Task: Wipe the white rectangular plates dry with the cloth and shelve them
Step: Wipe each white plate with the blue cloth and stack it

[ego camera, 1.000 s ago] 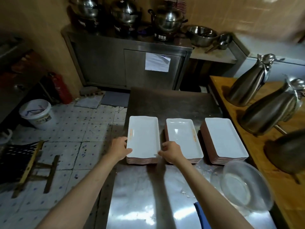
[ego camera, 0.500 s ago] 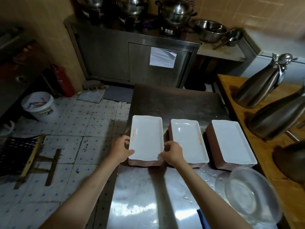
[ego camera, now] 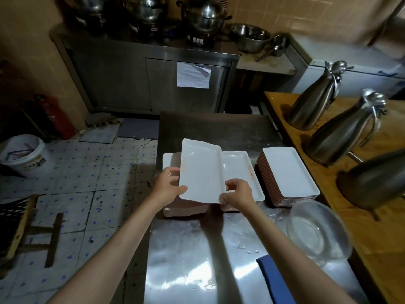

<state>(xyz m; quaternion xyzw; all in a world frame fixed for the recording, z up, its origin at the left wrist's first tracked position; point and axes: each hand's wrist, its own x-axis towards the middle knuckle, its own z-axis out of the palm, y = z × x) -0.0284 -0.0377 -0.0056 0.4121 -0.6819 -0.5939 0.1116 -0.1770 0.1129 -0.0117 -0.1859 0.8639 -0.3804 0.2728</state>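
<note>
A white rectangular plate [ego camera: 200, 170] with an orange mark hangs lifted above the left stack [ego camera: 186, 208] on the steel table [ego camera: 192, 260]. My left hand [ego camera: 167, 186] grips its near left edge, thumb on top. My right hand [ego camera: 237, 194] pinches its near right corner. A middle stack [ego camera: 241, 170] and a right stack [ego camera: 287, 172] of the same plates lie beside it. A blue cloth [ego camera: 274, 279] lies on the table by my right forearm.
A clear glass bowl [ego camera: 317, 231] sits at the table's right side. Three steel jugs [ego camera: 341, 130] stand on the wooden counter [ego camera: 372, 227] to the right. Pots [ego camera: 203, 16] top a steel cabinet at the back. A white bucket [ego camera: 24, 154] stands on the tiled floor.
Both hands have lifted the top plate off the left stack and raised it, tilted slightly to the right. The view has moved closer to the table.
</note>
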